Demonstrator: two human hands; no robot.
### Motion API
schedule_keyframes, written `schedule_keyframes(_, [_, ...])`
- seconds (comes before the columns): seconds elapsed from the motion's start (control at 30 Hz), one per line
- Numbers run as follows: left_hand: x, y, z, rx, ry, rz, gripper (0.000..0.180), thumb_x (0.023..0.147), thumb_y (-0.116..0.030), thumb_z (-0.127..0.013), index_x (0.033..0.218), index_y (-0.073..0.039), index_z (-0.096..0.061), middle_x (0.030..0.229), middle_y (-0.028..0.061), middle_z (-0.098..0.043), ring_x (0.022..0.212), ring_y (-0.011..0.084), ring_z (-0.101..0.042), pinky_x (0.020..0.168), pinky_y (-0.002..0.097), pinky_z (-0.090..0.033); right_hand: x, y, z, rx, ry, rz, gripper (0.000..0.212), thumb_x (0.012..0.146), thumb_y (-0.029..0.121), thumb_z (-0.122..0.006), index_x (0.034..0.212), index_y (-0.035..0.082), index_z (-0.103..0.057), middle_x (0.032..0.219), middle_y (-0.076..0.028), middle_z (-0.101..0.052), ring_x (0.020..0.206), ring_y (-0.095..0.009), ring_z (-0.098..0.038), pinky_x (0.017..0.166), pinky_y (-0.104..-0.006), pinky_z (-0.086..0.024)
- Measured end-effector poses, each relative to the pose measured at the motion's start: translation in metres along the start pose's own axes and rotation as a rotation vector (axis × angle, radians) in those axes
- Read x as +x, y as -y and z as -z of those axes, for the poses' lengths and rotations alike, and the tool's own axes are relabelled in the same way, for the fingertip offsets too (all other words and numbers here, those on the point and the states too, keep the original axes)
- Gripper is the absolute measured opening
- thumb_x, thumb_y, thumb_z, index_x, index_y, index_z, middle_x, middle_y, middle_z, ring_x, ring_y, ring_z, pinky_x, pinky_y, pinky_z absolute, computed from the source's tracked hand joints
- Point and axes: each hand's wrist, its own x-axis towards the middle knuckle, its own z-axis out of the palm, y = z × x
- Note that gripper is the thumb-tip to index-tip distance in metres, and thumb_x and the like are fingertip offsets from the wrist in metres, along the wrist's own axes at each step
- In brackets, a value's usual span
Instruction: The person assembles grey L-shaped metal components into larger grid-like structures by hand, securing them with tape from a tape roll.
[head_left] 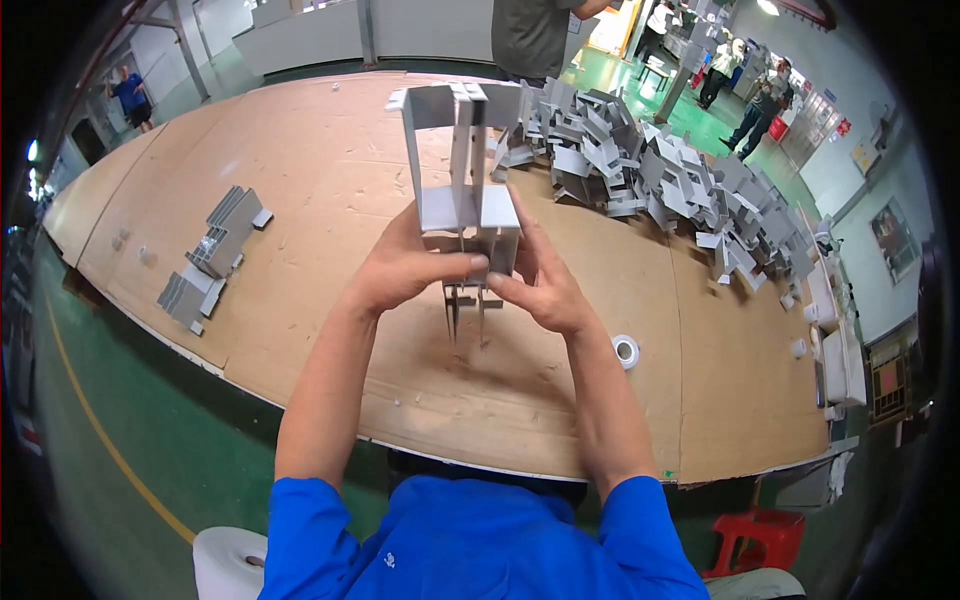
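Both hands grip a stack of grey bent metal brackets above the middle of the table. My left hand is closed round its left side, thumb across the near face. On the right side, my right hand presses with its thumb close to the other thumb. The stack's long flanges point away from me, and thin plate edges hang below the thumbs. Fingers behind the stack are partly hidden.
A large pile of loose grey brackets covers the table's far right. Several nested brackets stand at the left. A roll of white tape lies right of my forearm on the cardboard-covered table. A red stool stands at lower right. People are beyond the table.
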Motion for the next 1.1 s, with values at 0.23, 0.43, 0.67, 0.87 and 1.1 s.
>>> schedule_keyframes(0.23, [-0.005, 0.032, 0.007, 0.219, 0.088, -0.020, 0.069, 0.076, -0.009, -0.089, 0.135, 0.000, -0.056, 0.121, 0.0095, -0.068, 0.114, 0.0202, -0.064, 0.099, 0.0373, -0.054, -0.022, -0.022, -0.003, -0.227, 0.027, 0.022, 0.111, 0.087, 0.008, -0.074, 0.165, 0.020, 0.003, 0.160, -0.021, -0.034, 0.142, -0.033, -0.043, 0.119, -0.0442, -0.032])
schedule_keyframes(0.43, [-0.003, 0.014, 0.010, 0.153, -0.031, 0.136, 0.058, 0.085, -0.025, -0.083, 0.130, 0.003, -0.061, 0.113, 0.0089, -0.071, 0.101, 0.0178, -0.067, 0.087, 0.0353, -0.056, -0.007, -0.010, -0.007, -0.027, -0.027, -0.158, 0.080, 0.101, 0.027, -0.065, 0.164, 0.014, -0.019, 0.149, -0.019, -0.049, 0.120, -0.024, -0.059, 0.105, -0.0380, -0.046])
schedule_keyframes(0.67, [-0.005, 0.107, 0.071, -0.036, -0.177, 0.470, 0.046, 0.094, -0.053, -0.069, 0.083, -0.008, -0.066, 0.069, 0.0001, -0.061, 0.056, 0.0073, -0.054, 0.047, 0.0247, -0.039, 0.016, -0.073, -0.032, -0.324, -0.023, -0.298, 0.060, 0.104, 0.046, -0.055, 0.143, 0.001, -0.053, 0.126, -0.022, -0.067, 0.114, -0.027, -0.064, 0.102, -0.0374, -0.047])
schedule_keyframes(0.87, [0.008, 0.092, 0.061, 0.234, -0.163, 0.638, 0.055, 0.087, -0.058, -0.074, 0.069, -0.008, -0.060, 0.058, 0.0013, -0.055, 0.048, 0.0090, -0.051, 0.043, 0.0255, -0.037, 0.020, -0.103, -0.002, -0.421, 0.218, -0.482, 0.058, 0.105, 0.051, -0.050, 0.122, -0.001, -0.068, 0.107, -0.021, -0.072, 0.096, -0.029, -0.066, 0.092, -0.0394, -0.050])
schedule_keyframes(1.1, [0.011, 0.054, 0.053, 1.049, -0.261, 0.591, 0.082, 0.081, -0.074, -0.064, 0.079, 0.007, -0.075, 0.081, 0.0286, -0.071, 0.084, 0.0421, -0.072, 0.075, 0.0478, -0.055, 0.034, -0.099, -0.019, -0.496, 0.271, -0.491, 0.059, 0.101, 0.053, -0.053, 0.115, -0.002, -0.068, 0.102, -0.025, -0.070, 0.097, -0.035, -0.067, 0.088, -0.0443, -0.051])
